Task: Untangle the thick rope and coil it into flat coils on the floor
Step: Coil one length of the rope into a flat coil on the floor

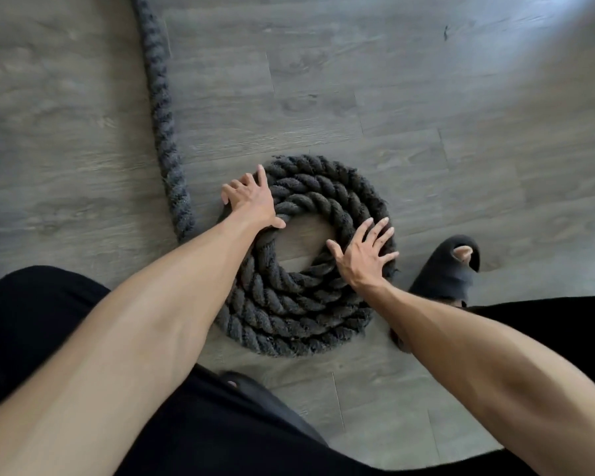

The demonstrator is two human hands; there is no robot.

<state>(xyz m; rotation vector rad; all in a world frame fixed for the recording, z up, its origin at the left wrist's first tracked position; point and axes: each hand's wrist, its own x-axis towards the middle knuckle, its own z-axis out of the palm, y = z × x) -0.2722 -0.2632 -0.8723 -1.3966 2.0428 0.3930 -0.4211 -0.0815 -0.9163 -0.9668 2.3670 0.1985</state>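
A thick dark grey twisted rope lies in a flat coil (pixel 310 197) of about three turns on the wooden floor, with bare floor showing in its centre. Its free length (pixel 162 108) runs from the coil's left side up to the top left edge. My left hand (pixel 249 199) lies on the coil's upper left, fingers spread over the outer turns, thumb hooked at the inner edge. My right hand (pixel 364 250) rests flat on the coil's right side, fingers spread apart. Neither hand closes around the rope.
The grey wood-plank floor (pixel 426 97) stretches all around. My foot in a black open-toe slipper (pixel 447 269) stands just right of the coil. Black trouser legs (pixel 42 321) fill the lower left and right. Another slipper tip (pixel 237 381) shows just below the coil.
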